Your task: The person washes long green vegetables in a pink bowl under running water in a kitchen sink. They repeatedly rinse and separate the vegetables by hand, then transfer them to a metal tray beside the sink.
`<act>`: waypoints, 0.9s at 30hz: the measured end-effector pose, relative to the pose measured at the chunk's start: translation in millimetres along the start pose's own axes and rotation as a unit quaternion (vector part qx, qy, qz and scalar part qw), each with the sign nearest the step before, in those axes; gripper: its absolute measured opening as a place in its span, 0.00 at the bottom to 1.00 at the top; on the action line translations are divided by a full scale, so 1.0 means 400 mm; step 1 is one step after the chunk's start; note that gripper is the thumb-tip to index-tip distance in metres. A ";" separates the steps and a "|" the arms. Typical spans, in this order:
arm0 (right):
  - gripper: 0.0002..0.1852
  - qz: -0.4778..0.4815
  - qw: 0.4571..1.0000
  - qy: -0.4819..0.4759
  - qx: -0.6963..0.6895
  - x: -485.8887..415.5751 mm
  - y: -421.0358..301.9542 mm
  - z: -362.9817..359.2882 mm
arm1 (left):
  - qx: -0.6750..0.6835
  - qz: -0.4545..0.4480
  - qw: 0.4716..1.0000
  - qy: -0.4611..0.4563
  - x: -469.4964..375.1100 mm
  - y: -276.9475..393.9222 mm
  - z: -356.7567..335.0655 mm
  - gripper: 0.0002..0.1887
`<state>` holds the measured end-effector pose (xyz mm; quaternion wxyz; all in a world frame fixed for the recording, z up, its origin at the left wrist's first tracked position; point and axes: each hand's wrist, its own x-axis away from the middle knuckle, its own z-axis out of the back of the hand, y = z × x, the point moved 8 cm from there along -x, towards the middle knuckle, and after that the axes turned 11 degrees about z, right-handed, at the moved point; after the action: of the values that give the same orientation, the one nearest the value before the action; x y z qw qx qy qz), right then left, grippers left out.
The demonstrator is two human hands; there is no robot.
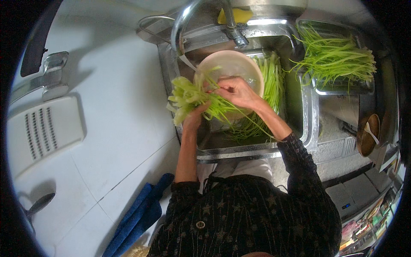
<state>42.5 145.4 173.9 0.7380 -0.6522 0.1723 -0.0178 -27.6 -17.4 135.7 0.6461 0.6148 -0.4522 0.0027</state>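
My left hand (193, 116) grips a bunch of long green stalks (188, 96), their pale, leafy-looking ends fanned out to the left. Thumb and fingers of my right hand (236, 91) pinch part of the same bunch near its middle; exactly what they hold is partly hidden. Below both hands sits a beige round bowl (260, 69) with water in it, inside the stainless steel sink (293, 112). More green stalks (271, 80) lie in the sink along the bowl's right side and curve beneath it towards me.
A curved chrome faucet (183, 29) arches over the bowl. Behind it lies a yellow cloth or sponge (237, 16). Right of the sink, a metal tray (346, 88) holds stalks (340, 57). Farther right is a brown bowl (366, 144) with a white spoon (371, 132). A blue towel (141, 215) hangs at left.
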 end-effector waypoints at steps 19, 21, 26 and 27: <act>0.11 -0.003 0.960 -0.147 0.239 -0.015 0.009 -0.045 | -0.019 0.005 0.998 0.054 0.018 0.049 -0.026 0.17; 0.11 0.034 0.976 -0.072 0.202 -0.011 0.020 0.015 | 0.029 -0.056 0.998 0.002 0.024 0.076 -0.038 0.14; 0.16 -0.016 0.949 -0.094 0.302 0.161 0.131 0.157 | -0.070 -0.123 0.989 0.038 0.031 0.125 0.004 0.11; 0.17 -0.096 0.919 -0.165 0.346 0.205 0.183 0.149 | -0.040 -0.098 0.994 0.039 0.023 0.118 0.016 0.11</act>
<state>121.5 192.8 89.5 0.9302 -0.3635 -0.0321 -0.0393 -52.2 -16.3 177.3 0.6847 0.6291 -0.3638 -0.0548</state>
